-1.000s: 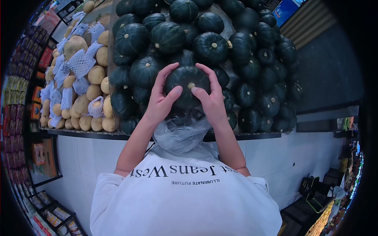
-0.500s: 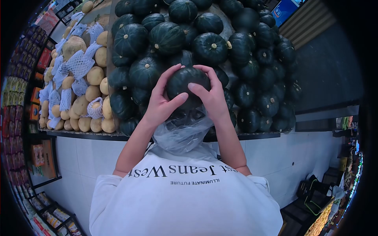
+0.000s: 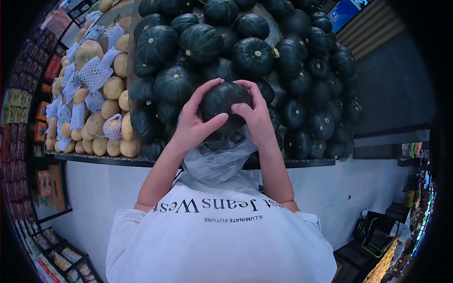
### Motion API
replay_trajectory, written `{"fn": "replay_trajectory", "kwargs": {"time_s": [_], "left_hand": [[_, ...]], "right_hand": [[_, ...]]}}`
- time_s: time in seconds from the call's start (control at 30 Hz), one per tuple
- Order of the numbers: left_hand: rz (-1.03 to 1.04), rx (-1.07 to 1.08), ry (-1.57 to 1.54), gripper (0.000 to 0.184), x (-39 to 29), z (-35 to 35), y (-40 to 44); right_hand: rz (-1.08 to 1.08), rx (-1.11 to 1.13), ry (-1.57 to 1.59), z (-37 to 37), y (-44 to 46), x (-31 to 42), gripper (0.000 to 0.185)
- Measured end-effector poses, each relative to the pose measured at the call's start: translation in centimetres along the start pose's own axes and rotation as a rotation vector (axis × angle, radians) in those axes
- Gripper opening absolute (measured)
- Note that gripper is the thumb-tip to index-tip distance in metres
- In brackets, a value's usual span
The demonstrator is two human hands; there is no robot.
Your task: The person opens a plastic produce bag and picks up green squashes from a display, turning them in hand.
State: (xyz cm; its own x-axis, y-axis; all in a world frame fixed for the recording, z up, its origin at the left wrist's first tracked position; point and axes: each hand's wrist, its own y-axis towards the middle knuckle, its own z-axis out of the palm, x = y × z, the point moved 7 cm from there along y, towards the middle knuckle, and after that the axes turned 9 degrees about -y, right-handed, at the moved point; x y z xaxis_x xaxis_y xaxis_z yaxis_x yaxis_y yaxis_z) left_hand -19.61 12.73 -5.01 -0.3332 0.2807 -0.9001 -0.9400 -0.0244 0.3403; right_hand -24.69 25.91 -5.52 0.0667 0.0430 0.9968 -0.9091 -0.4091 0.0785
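Observation:
Between my two hands is a dark green pumpkin [image 3: 225,100], lifted in front of the pile. My left hand [image 3: 200,113] wraps its left side, thumb across the near face. On the opposite side, my right hand [image 3: 255,109] grips it with the thumb on the near face. Below my hands and close to my chest hangs a clear plastic bag [image 3: 216,162]; dark shapes show through its upper part, and what they are I cannot make out. Many more green pumpkins [image 3: 201,43] are heaped just beyond my fingers.
Left of the pumpkins lie round yellow-brown produce [image 3: 113,89], some in white foam nets [image 3: 96,75]. The display's front edge [image 3: 302,163] runs ahead of me. Shelves of packaged goods [image 3: 16,137] line the far left. A black basket or crate [image 3: 377,231] stands at lower right.
The pumpkin has turned slightly in my hands, and its top no longer shows a raised stem-like part behind it. My fingers have shifted a little; the bag is nearly unmoved.

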Motion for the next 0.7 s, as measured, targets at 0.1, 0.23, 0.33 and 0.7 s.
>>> {"fn": "replay_trajectory", "kwargs": {"time_s": [0.1, 0.23, 0.33, 0.7], "left_hand": [[-0.023, 0.030, 0.021, 0.067, 0.02, 0.18, -0.11], [-0.027, 0.033, 0.017, 0.067, 0.13, 0.22, -0.10], [-0.035, 0.027, 0.011, 0.068, 0.10, 0.25, -0.09], [-0.047, 0.021, 0.011, 0.068, 0.10, 0.29, -0.08]], "right_hand": [[0.019, -0.005, 0.014, 0.03, -0.16, 0.10, 0.045], [-0.004, -0.004, 0.001, 0.03, -0.29, 0.21, 0.045], [-0.017, 0.003, -0.009, 0.03, -0.22, 0.23, 0.045], [0.007, -0.019, -0.019, 0.00, -0.24, 0.13, 0.044]]}}
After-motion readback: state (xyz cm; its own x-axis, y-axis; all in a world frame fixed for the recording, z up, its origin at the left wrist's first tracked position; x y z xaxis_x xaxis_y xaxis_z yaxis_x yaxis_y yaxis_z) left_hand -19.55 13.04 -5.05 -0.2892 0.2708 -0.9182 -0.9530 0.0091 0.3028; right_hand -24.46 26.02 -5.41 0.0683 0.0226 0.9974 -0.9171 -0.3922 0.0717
